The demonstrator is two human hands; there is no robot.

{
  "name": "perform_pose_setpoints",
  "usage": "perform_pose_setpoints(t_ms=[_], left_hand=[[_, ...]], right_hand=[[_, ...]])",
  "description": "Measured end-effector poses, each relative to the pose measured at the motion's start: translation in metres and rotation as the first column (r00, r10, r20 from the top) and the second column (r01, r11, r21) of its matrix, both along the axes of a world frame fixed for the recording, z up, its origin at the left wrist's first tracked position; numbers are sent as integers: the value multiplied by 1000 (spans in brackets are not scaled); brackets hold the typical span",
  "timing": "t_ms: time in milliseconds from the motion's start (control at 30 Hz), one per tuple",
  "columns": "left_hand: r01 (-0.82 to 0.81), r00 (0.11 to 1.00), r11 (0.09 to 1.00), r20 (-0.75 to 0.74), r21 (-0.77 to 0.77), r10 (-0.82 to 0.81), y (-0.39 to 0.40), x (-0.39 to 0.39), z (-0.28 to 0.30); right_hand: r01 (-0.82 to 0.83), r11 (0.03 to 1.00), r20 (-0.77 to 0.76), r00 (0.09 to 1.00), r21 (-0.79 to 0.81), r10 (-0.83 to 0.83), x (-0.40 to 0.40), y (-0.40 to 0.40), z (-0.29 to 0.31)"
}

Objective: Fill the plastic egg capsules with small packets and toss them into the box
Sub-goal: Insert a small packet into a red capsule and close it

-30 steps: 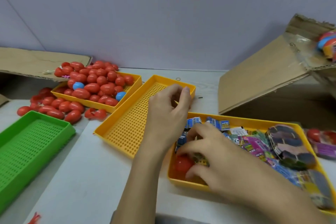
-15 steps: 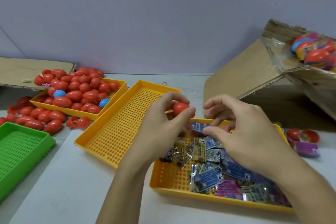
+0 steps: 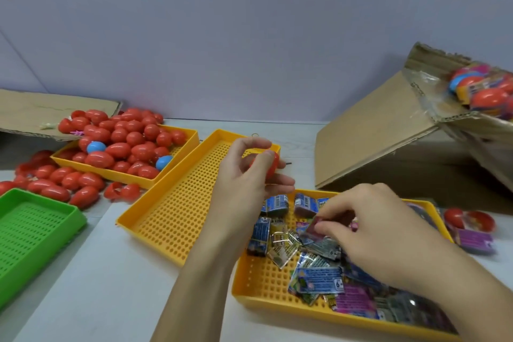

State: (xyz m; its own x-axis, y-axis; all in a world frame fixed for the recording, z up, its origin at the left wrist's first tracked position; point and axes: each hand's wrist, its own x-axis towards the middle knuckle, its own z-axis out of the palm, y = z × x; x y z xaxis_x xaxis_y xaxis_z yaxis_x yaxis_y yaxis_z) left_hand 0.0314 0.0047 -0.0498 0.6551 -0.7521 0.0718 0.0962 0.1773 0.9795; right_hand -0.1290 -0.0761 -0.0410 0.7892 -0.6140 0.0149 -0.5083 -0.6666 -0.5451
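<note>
My left hand holds a red egg capsule in its fingertips above the empty yellow tray. My right hand reaches down into the yellow packet tray and pinches a small packet between thumb and fingers. Several small packets lie loose in that tray. The cardboard box stands tilted at the right, with filled capsules showing in its opening.
A yellow tray heaped with red and blue capsules sits at the back left, with more red capsules spilled beside it. A green tray lies at the left. An open red capsule with a purple packet rests right of the packet tray.
My right hand has dropped from beside the capsule down into the packet tray and taken hold of a packet. My left hand still holds the red capsule, slightly higher.
</note>
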Motion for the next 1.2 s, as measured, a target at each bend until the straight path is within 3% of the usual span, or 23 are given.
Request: perform_pose_setpoints(t_ms=[167,267,433,600,767,1100,1200], left_hand=[[107,994,994,-20,23,-106,-4,-8,3],[186,967,977,160,100,-200,0,-11,2],[296,868,931,347,211,-355,4,-17,7],[261,826,903,405,340,-392,6,-12,5],[190,671,803,522,565,-526,9,-12,2],[188,589,782,570,594,-574,9,-10,0],[161,635,819,577,551,-513,11,-9,-1]], right_hand=[[75,983,325,937,168,-127,-11,-13,13],[49,951,426,886,306,-183,-12,-14,16],[10,932,427,887,362,-175,-11,-12,16],[79,895,472,827,439,-305,-17,-22,16],[130,876,448,818,464,-360,-21,-26,14],[194,899,382,855,392,-351,-18,-26,9],[175,922,373,876,346,-306,-18,-26,9]])
